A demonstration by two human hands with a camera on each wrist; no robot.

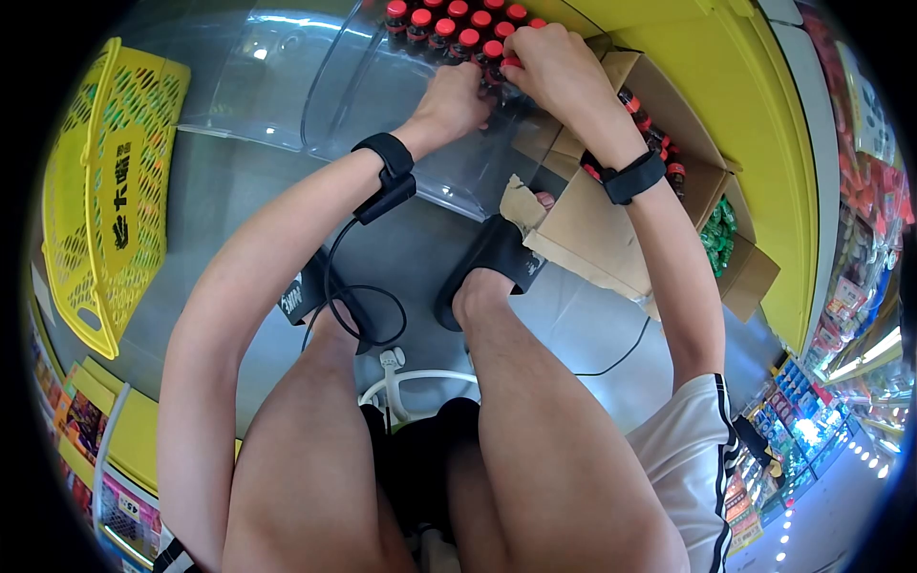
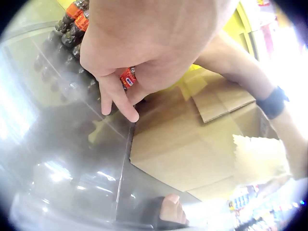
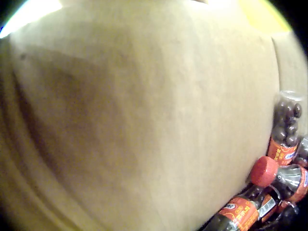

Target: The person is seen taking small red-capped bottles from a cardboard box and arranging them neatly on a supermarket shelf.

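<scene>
Small clear bottles (image 1: 441,34) with red caps, orange-red labels and dark round pieces inside stand in rows in a transparent bin (image 1: 353,110). At the near end of the rows my left hand (image 1: 454,100) grips one bottle; its red label (image 2: 128,78) shows between the fingers in the left wrist view. My right hand (image 1: 562,74) reaches in from the other side, thumb and fingers pinching a bottle at its red cap (image 1: 513,63). In the right wrist view, cardboard fills most of the picture, with loose bottles (image 3: 240,211) at the lower right.
An open cardboard box (image 1: 597,239) with more bottles stands under my right forearm, a torn flap towards my foot. Green-wrapped items (image 1: 718,239) lie beside it. A yellow basket (image 1: 115,191) stands at the left. A black cable (image 1: 330,277) hangs from my left wrist.
</scene>
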